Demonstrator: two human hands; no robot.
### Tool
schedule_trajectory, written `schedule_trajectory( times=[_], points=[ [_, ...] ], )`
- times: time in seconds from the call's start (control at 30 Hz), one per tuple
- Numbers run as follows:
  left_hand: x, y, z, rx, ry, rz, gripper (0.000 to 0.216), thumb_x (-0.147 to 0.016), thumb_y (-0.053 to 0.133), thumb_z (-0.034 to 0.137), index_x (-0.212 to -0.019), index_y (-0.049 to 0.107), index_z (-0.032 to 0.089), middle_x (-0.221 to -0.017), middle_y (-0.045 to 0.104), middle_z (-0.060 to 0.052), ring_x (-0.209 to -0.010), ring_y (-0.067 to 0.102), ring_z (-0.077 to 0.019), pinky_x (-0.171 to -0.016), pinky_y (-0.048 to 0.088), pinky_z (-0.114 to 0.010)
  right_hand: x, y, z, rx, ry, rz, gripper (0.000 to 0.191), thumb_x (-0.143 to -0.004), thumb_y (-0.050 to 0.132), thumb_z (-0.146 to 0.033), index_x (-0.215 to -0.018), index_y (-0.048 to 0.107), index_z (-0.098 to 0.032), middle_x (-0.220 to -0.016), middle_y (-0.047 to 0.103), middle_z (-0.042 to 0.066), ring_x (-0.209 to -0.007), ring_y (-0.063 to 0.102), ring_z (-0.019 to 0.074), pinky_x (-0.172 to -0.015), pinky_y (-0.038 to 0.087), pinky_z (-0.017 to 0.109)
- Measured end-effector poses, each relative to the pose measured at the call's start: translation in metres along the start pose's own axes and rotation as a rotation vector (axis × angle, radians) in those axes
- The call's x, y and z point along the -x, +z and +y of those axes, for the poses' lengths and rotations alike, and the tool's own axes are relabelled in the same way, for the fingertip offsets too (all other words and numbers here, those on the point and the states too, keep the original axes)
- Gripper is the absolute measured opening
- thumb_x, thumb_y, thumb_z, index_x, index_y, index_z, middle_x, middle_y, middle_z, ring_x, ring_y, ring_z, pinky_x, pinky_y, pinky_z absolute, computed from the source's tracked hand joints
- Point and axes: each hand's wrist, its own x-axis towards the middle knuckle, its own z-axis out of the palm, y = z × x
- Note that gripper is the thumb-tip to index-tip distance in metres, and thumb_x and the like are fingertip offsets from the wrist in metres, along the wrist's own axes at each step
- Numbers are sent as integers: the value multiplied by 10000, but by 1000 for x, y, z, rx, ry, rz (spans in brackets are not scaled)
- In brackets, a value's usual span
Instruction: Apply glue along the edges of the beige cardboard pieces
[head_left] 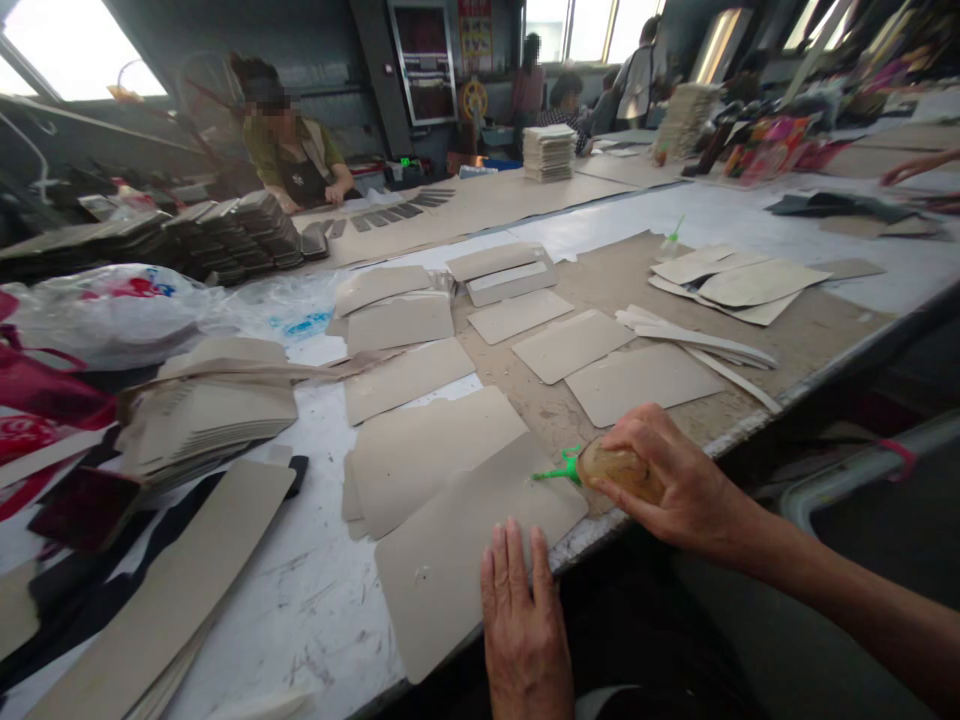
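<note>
My right hand is wrapped round a glue bottle of yellowish, see-through plastic. Its green nozzle points left, with the tip at or just above the surface of a large beige sheet; I cannot tell whether it touches. On the near edge of that same sheet my left hand lies flat, fingers stretched out and holding nothing. A small mark shows on the sheet left of my fingers. Behind it, partly covered, lies another beige sheet. More cut beige pieces are laid out farther back.
Stacked beige pieces and long strips lie at the left, near a plastic bag. Thin pale strips and a loose pile are at the right. A second green-tipped bottle stands behind. Across the table a person works.
</note>
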Motion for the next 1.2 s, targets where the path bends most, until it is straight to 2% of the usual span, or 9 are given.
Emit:
schedule_trajectory(
  times=[0.13,0.27,0.4,0.6,0.73,0.9,1.03,1.2],
  points=[
    [-1,-1,0,-1,5,-6,508,-883,477,49,-1384,479,136,-1448,482,-166,-1394,385,-290,-1114,401,-493,5,-8,-5,-13,10,-38,192,-833,627,-190,-996,530,-220,-957,509,62,-860,558,212,-769,496,347],
    [-2,-1,-2,-15,28,-11,477,-887,458,38,-1352,511,126,-1440,492,-164,-1394,384,-291,-1105,411,-488,5,-6,-13,-44,10,-38,164,-841,624,-188,-974,534,-218,-943,510,55,-848,564,203,-761,499,337],
    [-2,0,-5,-26,37,39,459,-888,437,18,-1319,544,134,-1413,523,-155,-1379,408,-283,-1081,436,-480,5,4,-14,-76,0,14,187,-836,640,-185,-987,537,-225,-942,520,49,-853,566,200,-761,503,334],
    [2,-9,-10,-84,141,55,455,-888,417,9,-1293,574,140,-1347,585,-136,-1349,453,-259,-1038,481,-420,8,10,-15,-181,100,190,264,-853,666,-311,-1051,503,-248,-975,506,37,-869,561,199,-761,505,343],
    [9,-20,-10,-68,160,95,482,-866,380,-23,-1249,611,156,-1289,630,-114,-1307,503,-222,-1038,481,-383,9,16,-23,-207,46,119,263,-861,662,-296,-1064,502,-246,-996,509,39,-907,564,201,-796,496,342],
    [14,-26,-9,-54,153,112,443,-853,399,-12,-1214,624,113,-1259,648,-123,-1304,506,-227,-1057,458,-381,-1,38,-44,-271,-93,48,263,-861,656,-233,-1072,499,-234,-984,516,49,-918,554,201,-795,492,330],
    [18,-24,-9,-52,60,134,378,-871,451,43,-1192,636,118,-1286,629,-133,-1349,450,-273,-1142,339,-475,-17,58,-69,-298,-188,-13,246,-849,638,-192,-1052,505,-234,-964,525,52,-906,551,210,-783,504,342],
    [20,-16,-11,-6,0,165,297,-906,513,153,-1163,659,179,-1258,651,-84,-1329,471,-235,-1212,190,-459,-32,80,-95,-314,-250,-90,255,-841,632,-154,-1039,494,-235,-965,507,52,-884,539,201,-752,522,337]
  ],
)
